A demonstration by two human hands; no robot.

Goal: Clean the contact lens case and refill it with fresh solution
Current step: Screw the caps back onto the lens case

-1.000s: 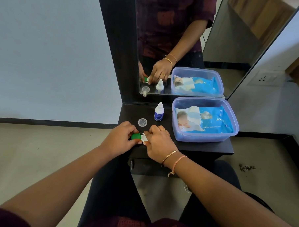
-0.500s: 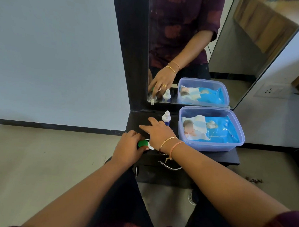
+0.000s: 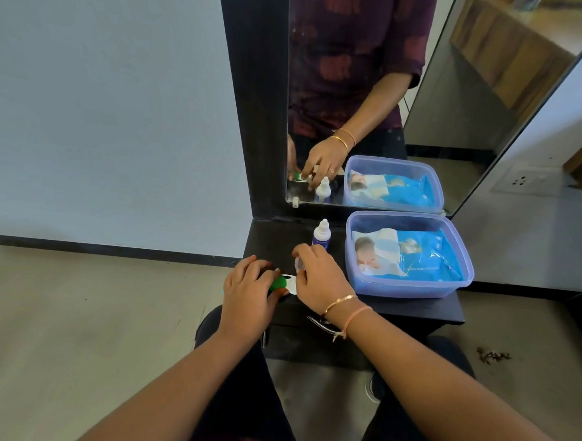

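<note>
- Left hand [image 3: 249, 288] grips the lens case [image 3: 282, 283], green-capped, at the bench [image 3: 267, 238] front edge.
- Right hand [image 3: 318, 275] pinches a clear cap [image 3: 297, 263] just above the case.
- Solution bottle [image 3: 321, 234] stands upright behind, beside the wipes tub [image 3: 419, 289].

**Head view, single wide-angle camera.** The camera sits on your head and looks forward and down along both forearms onto the dark bench [image 3: 420, 311]. Your left hand [image 3: 249, 292] and right hand [image 3: 322, 279] lie close below the lens, just under the centre of the frame, and your lap fills the bottom edge. The wide field also takes in the floor [image 3: 87, 312] and the wall [image 3: 95, 112] at the left. The mirror [image 3: 360, 84] behind the bench faces the camera. It gives a second look, from the far side, at the right hand and the blue box [image 3: 409, 288].
</note>
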